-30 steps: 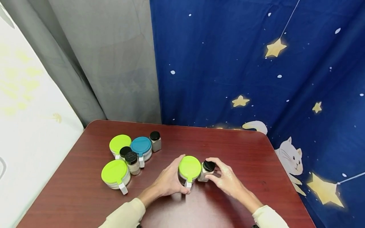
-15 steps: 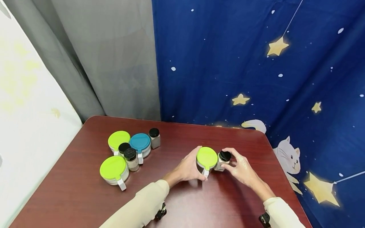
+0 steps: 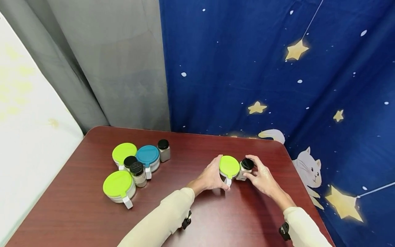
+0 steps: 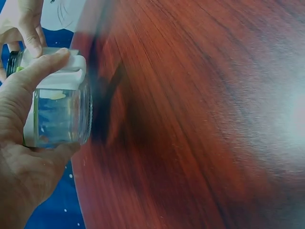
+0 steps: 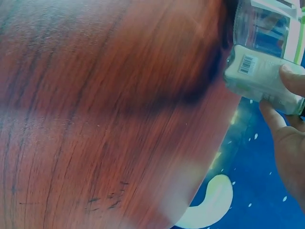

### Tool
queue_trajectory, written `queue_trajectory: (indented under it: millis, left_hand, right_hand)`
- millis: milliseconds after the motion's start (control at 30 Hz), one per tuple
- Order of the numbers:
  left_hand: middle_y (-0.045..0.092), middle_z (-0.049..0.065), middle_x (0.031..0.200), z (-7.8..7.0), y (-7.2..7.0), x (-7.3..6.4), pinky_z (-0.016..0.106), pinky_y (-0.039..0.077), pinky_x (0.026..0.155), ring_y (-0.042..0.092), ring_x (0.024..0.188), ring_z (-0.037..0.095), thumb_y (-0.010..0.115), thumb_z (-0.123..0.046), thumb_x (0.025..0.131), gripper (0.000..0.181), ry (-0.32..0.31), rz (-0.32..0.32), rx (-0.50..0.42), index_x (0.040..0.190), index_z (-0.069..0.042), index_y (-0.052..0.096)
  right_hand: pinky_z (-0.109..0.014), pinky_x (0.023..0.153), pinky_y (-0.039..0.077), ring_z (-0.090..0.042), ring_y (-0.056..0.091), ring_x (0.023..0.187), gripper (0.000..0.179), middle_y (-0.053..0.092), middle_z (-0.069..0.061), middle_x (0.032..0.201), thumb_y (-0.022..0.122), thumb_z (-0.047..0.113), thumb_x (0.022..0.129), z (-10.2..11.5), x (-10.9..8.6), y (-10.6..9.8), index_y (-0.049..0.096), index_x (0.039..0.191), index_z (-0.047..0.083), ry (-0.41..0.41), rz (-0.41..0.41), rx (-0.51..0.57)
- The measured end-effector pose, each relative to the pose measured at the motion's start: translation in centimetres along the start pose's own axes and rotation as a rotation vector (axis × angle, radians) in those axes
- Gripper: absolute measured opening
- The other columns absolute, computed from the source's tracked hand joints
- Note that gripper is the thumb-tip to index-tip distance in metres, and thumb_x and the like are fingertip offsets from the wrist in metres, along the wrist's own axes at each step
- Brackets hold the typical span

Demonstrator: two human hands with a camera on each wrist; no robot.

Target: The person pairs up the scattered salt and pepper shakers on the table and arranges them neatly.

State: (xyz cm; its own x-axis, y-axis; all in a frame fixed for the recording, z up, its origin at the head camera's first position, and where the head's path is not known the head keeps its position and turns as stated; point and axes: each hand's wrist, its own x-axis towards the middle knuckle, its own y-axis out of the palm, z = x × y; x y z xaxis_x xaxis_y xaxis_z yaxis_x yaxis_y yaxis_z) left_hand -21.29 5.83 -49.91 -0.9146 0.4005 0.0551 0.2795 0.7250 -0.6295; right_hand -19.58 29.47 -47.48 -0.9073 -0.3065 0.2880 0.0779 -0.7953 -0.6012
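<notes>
My left hand (image 3: 212, 175) grips a clear glass seasoning jar (image 3: 229, 166) with a lime-green lid and a white handle. The thumb lies by the handle in the head view. In the left wrist view the see-through wall of the jar (image 4: 57, 117) shows between thumb and fingers. Just to its right, my right hand (image 3: 263, 178) pinches a small spice bottle (image 3: 246, 168) with a black cap. The right wrist view shows a barcode label on the side of this bottle (image 5: 259, 78). Jar and bottle stand close together, upright; whether their bases touch the table cannot be told.
At the left of the dark red table (image 3: 197, 219) is a cluster: two green-lidded jars (image 3: 118, 185), a blue-lidded jar (image 3: 148, 156) and several black-capped bottles (image 3: 138, 173). A blue star-printed curtain (image 3: 216, 68) hangs behind the table's back edge.
Both hands have moved right and towards the back of the table, carrying the green-lidded jar and the black-capped bottle along. The cluster at the left keeps its arrangement.
</notes>
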Motion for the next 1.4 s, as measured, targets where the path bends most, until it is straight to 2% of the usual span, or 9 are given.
queue_trajectory:
  millis: [267,533,700,833,967,1067,1167,1267,1400]
  left_hand:
    - [0.038,0.015,0.156,0.3,0.2,1.3,0.043,0.039,0.109,0.046,0.135,0.028,0.101,-0.023,0.058,0.131,-0.046,0.011,-0.041,0.16,-0.006,0.02]
    - [0.037,0.012,0.157,0.7,1.3,2.3,0.042,0.04,0.108,0.047,0.134,0.027,0.1,-0.021,0.059,0.133,-0.058,0.044,-0.006,0.161,-0.009,0.016]
    - [0.036,0.012,0.157,0.7,1.5,2.6,0.041,0.041,0.107,0.049,0.132,0.029,0.101,-0.021,0.058,0.133,-0.066,0.054,0.002,0.161,-0.009,0.017]
    - [0.032,0.011,0.161,0.9,1.6,2.5,0.041,0.041,0.107,0.049,0.133,0.03,0.1,-0.024,0.06,0.137,-0.06,0.058,0.013,0.163,-0.011,0.011]
    - [0.017,0.011,0.166,1.5,1.6,1.9,0.04,0.037,0.11,0.034,0.145,0.028,0.099,-0.033,0.06,0.148,-0.021,0.058,0.069,0.163,-0.014,-0.005]
    - [0.008,0.011,0.168,1.8,1.3,1.3,0.042,0.035,0.111,0.022,0.15,0.027,0.1,-0.038,0.058,0.155,0.009,0.044,0.098,0.162,-0.016,-0.013]
    - [0.009,0.009,0.167,1.9,0.8,0.8,0.043,0.036,0.111,0.022,0.149,0.028,0.099,-0.041,0.057,0.154,0.033,0.031,0.097,0.163,-0.017,-0.01]
    - [0.013,0.009,0.166,1.7,0.0,0.6,0.044,0.035,0.112,0.023,0.149,0.029,0.096,-0.046,0.062,0.145,0.051,0.033,0.098,0.164,-0.015,-0.003]
    - [0.013,0.009,0.166,1.1,-1.5,0.2,0.045,0.032,0.114,0.019,0.15,0.029,0.087,-0.052,0.074,0.131,0.064,0.067,0.124,0.164,-0.013,-0.001]
  right_hand:
    - [-0.028,0.075,0.056,-0.038,0.067,0.101,0.072,0.057,-0.032,0.126,0.073,-0.018,0.083,-0.9,0.8,0.4,0.045,0.146,0.001,0.091,-0.005,-0.001]
    - [-0.028,0.075,0.056,-0.033,0.067,0.1,0.073,0.055,-0.03,0.131,0.073,-0.013,0.086,-2.0,0.4,0.8,0.044,0.149,0.007,0.17,-0.025,-0.026]
    - [-0.025,0.072,0.054,-0.03,0.067,0.098,0.073,0.053,-0.03,0.133,0.073,-0.012,0.087,-2.4,0.4,0.9,0.043,0.15,0.008,0.181,-0.032,-0.049]
    - [-0.035,0.077,0.056,-0.031,0.066,0.1,0.073,0.053,-0.028,0.137,0.073,-0.01,0.087,-2.7,0.3,1.1,0.043,0.15,0.011,0.16,-0.045,-0.098]
    - [-0.055,0.097,0.046,-0.039,0.055,0.124,0.079,0.049,-0.027,0.144,0.074,-0.002,0.087,-2.8,-0.1,1.3,0.038,0.156,0.013,0.129,-0.064,-0.189]
    - [-0.062,0.106,0.034,-0.042,0.04,0.137,0.083,0.042,-0.024,0.152,0.072,0.002,0.086,-2.6,-0.6,1.3,0.033,0.159,0.013,0.14,-0.103,-0.213]
    - [-0.062,0.108,0.03,-0.04,0.036,0.14,0.077,0.04,-0.021,0.154,0.069,0.002,0.086,-2.2,-1.0,1.0,0.038,0.156,0.01,0.16,-0.183,-0.214]
    - [-0.06,0.107,0.033,-0.037,0.04,0.139,0.064,0.047,-0.019,0.15,0.067,0.003,0.09,-1.7,-1.3,0.6,0.049,0.151,0.009,0.157,-0.27,-0.23]
    - [-0.051,0.107,0.036,-0.031,0.045,0.137,0.053,0.052,-0.014,0.147,0.067,0.007,0.095,-0.6,-1.1,0.2,0.056,0.146,0.013,0.125,-0.331,-0.216]
